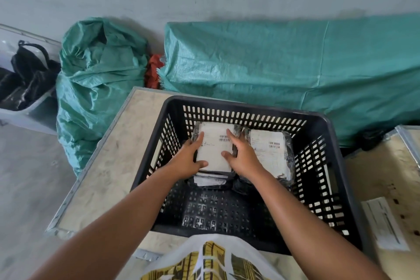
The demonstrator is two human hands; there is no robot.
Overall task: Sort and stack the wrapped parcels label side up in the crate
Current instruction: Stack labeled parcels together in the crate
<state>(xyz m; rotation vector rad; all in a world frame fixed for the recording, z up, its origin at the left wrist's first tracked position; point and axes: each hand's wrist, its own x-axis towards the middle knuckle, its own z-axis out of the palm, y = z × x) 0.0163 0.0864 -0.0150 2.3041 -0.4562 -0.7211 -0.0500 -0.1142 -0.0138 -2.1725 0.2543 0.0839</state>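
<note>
Black slotted plastic crate (327, 134) sits on a pale wooden board (118, 143), and from the head view, the only one we get, we reach both arms into it. Our left hand (188, 159) and right hand (243, 157) sit flat on the top parcel (213, 145) of the left stack, white label facing up, fingers spread apart and pressing its two sides, thumbs on the near edge; it looks like squaring-up, not a closed grip. A second stack (270, 150) stands just beside it on the right, label up too, touching or nearly so, we cannot tell. Under the top parcel a lower parcel (211, 180) juts toward us, so the pile is already off-line. Risks as we judge them: slick wrap lets the top parcel slide when we let go; pushing sideways could shove it into the right stack and tip that one; an uneven base may lean worse as more go on. Green woven sacks (272, 59) lie behind, and another labelled packet (384, 223) waits on the right board.
</note>
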